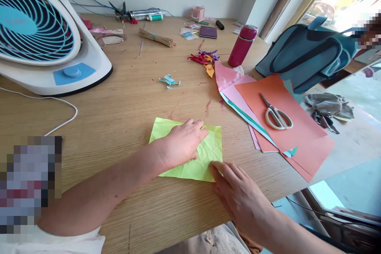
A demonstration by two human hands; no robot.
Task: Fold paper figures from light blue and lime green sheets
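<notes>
A creased yellow-green sheet of paper [210, 149] lies on the wooden table in front of me. My left hand [186, 141] rests across its middle with the palm down, pressing on it; the fingers look laid on the sheet, partly hidden by the back of the hand. At the sheet's near right corner, my right hand [233, 184] has thumb and fingers closed on the paper's edge. Beyond the sheet sits a small light-blue folded paper figure [169, 81].
On the right, white-handled scissors [278, 117] lie on stacked coloured paper [309, 151]. Behind stand a magenta flask [242, 47] and a teal bag [300, 51]. A fan [86, 69] occupies the left. Folded paper pieces [208, 60] and a stick bundle [157, 37] lie farther back.
</notes>
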